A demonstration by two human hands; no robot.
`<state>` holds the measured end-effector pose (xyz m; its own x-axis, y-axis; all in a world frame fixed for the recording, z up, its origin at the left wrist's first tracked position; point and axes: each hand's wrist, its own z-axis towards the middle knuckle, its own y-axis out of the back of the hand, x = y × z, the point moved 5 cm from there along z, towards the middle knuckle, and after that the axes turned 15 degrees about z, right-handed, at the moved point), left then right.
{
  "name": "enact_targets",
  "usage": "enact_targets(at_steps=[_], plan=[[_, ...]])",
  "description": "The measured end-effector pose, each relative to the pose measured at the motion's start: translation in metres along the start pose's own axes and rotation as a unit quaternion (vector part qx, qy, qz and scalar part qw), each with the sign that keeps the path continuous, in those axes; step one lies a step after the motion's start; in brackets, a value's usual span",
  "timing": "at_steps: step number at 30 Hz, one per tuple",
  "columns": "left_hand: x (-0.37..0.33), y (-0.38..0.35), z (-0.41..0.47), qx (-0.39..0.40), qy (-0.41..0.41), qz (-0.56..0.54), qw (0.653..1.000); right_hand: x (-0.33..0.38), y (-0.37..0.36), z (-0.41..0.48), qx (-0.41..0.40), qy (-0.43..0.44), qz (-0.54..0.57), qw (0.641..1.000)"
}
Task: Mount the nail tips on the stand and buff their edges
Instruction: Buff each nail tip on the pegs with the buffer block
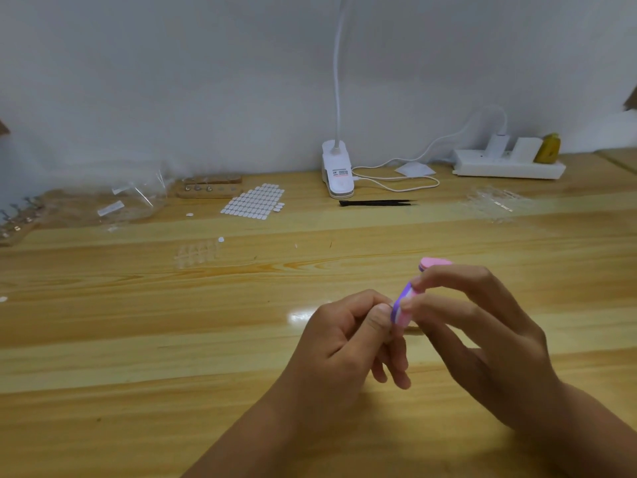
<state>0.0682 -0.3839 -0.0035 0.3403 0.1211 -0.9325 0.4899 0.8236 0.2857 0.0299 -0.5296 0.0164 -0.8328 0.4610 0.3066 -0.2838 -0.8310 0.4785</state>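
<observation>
My right hand point(482, 332) pinches a small pink and purple buffer block point(401, 305) between thumb and fingers above the wooden table point(172, 339). My left hand point(348, 339) is curled beside it, thumb and forefinger pinched together right at the buffer's lower end; whatever they hold is too small to see. A clear strip of nail tips point(196, 253) lies on the table to the left. A wooden stand point(210, 188) with small holders sits near the wall. A sheet of white adhesive tabs point(255, 201) lies beside it.
A white clip lamp point(337, 174) stands at the back, its cable looping right to a power strip point(506, 163). Black tweezers point(379, 202) lie in front of the lamp. Clear plastic bags point(131, 201) are at back left, more clear nail tip strips point(493, 201) at back right.
</observation>
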Motion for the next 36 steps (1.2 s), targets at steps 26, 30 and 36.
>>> enact_targets(at_steps=[26,30,36], plan=[[0.007,0.000,0.005,0.007,0.028,-0.018,0.999,-0.009,0.014,0.005,-0.056,-0.032,-0.019,0.998],[0.008,0.005,0.004,-0.023,0.018,-0.017,0.999,-0.005,0.007,0.003,-0.034,-0.024,0.005,0.999],[0.001,0.006,0.004,-0.014,0.014,0.003,1.000,-0.011,0.006,0.002,0.014,-0.015,-0.026,0.999]])
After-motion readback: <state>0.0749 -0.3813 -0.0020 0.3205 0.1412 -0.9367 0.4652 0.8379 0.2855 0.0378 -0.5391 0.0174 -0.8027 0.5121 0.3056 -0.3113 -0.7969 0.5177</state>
